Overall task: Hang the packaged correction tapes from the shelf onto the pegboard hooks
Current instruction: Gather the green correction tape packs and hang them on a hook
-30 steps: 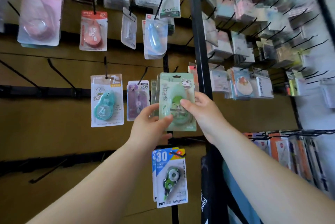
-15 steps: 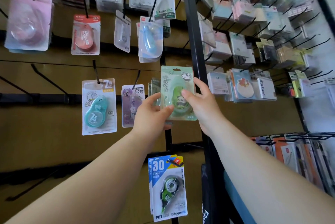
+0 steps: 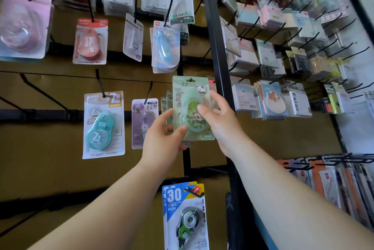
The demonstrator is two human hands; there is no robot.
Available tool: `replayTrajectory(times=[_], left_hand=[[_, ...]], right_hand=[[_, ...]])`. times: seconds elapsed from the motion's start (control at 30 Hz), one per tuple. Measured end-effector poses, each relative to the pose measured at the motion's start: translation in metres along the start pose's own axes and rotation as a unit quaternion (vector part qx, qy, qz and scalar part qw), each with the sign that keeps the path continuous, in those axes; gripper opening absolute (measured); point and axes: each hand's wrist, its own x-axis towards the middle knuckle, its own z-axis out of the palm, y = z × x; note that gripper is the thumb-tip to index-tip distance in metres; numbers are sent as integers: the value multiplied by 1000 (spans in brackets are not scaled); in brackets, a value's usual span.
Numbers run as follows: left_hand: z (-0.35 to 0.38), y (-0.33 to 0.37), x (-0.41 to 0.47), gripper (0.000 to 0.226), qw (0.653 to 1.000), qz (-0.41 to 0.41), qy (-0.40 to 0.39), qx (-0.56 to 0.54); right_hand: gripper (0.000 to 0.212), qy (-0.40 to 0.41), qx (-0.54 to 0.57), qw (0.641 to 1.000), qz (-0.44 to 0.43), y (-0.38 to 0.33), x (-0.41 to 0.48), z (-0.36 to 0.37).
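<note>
Beside the black post (image 3: 217, 51), just left of it, we hold a flat, glossy green panda packet (image 3: 191, 108) upright against the brown board. Our left hand (image 3: 162, 138) pinches its lower left edge; our right hand (image 3: 220, 120) grips its right edge. Bare board lies below left.
</note>
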Motion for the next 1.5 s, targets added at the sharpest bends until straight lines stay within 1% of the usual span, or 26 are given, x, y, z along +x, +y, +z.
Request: replayTrajectory(times=[0.27, 0.33, 0.4, 0.5, 0.63, 0.73, 0.9, 1.0, 1.07, 1.13, 1.2, 1.23, 1.27, 1.33, 1.37, 1.43, 1.47, 1.5], left_hand=[[-4, -10, 0, 52, 1000, -9, 11, 27], [-2, -14, 0, 54, 999, -22, 12, 40], [1, -18, 1, 58, 997, -36, 0, 62], [4, -23, 5, 54, 995, -42, -19, 89], [2, -36, 11, 60, 992, -57, -21, 109], [-3, -50, 12, 56, 990, -77, -20, 113], [-6, -52, 9, 60, 987, -106, -41, 115], [-15, -39, 5, 59, 982, -110, -33, 150], [-24, -27, -4, 52, 983, -94, -22, 158], [-34, -14, -21, 41, 986, -69, -16, 154], [-48, -5, -46, 24, 986, -35, -3, 162], [-54, -4, -62, 14, 988, -21, 1, 155], [-60, -1, -82, 12, 990, -16, 3, 137], [-73, 4, -128, 18, 997, -32, -1, 69], [-80, 5, -155, 15, 998, -48, -6, 34], [-96, 3, -209, 3, 996, -84, -29, -9], [-103, 0, -235, 9, 993, -109, -38, -14], [-110, -7, -260, 9, 989, -141, -50, -16]], right_hand=[[49, 8, -34, 999, 26, 7, 3, 8], [48, 12, -52, 998, 32, 9, 5, 13], [50, 18, -70, 997, 38, 12, 8, 18], [51, 25, -98, 994, 43, 18, 15, 25], [54, 21, -115, 992, 57, 28, 23, 29], [55, 18, -112, 992, 64, 38, 25, 29], [57, 28, -132, 989, 68, 45, 19, 24], [56, 64, -187, 979, 58, 43, 4, 23], [52, 78, -240, 967, 40, 38, -10, 24], [47, 74, -282, 956, 14, 31, -29, 26], [39, 62, -302, 951, -13, 27, -54, 25], [35, 58, -299, 952, -19, 27, -68, 25], [30, 55, -280, 958, -13, 28, -85, 24], [15, 23, -208, 977, 27, 32, -122, 24], [17, -4, -176, 983, 54, 36, -143, 25], [26, -62, -123, 985, 107, 46, -186, 27], [28, -90, -110, 980, 137, 54, -208, 28], [28, -120, -105, 973, 168, 63, -230, 30]])
